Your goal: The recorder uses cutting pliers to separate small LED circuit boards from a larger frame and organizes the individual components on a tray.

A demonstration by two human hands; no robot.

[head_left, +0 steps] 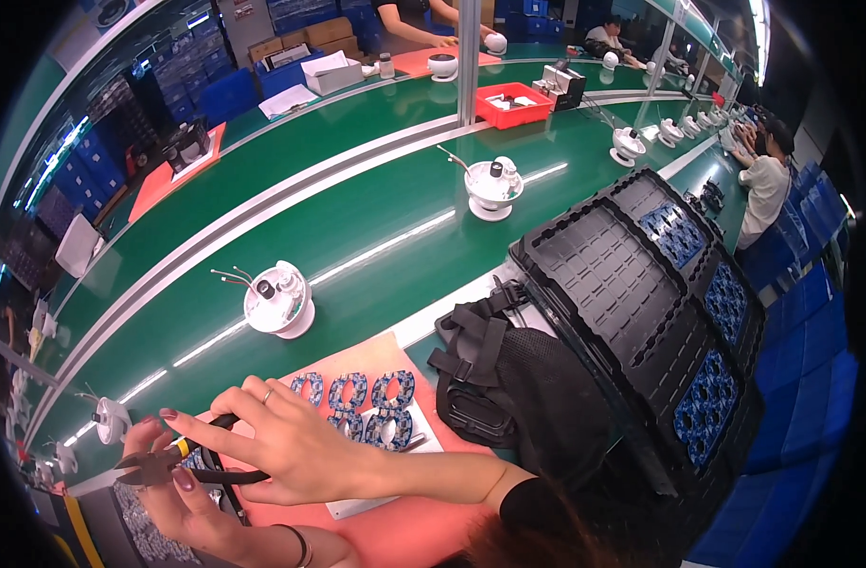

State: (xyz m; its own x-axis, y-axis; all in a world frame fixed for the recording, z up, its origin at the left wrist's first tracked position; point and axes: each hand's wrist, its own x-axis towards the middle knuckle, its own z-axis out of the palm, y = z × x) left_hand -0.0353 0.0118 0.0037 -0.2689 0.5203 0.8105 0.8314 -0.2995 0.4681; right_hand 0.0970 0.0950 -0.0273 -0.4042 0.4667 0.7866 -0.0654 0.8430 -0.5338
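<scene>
My right hand [305, 454] grips a pair of side cutters [201, 450] with black handles and a yellow band, index finger stretched along the upper handle. Behind the cutters' metal jaws, my left hand [172, 511] has its fingers and thumb curled near the tip. What sits between those fingers is hidden. Several blue ring-shaped circuit boards [348, 390] lie in rows on a white plate [431, 445], beyond my right forearm. The plate rests on an orange mat [395, 355]. Beside my left hand is a dark tray [134, 530] of small parts.
At right, a black bag [537, 398] leans by a large black tray [622, 284] with blue boards. White round camera-like units [279, 301] with wires stand along the green conveyor [376, 256]. A red bin [513, 106] lies beyond. Co-workers [772, 180] sit farther along.
</scene>
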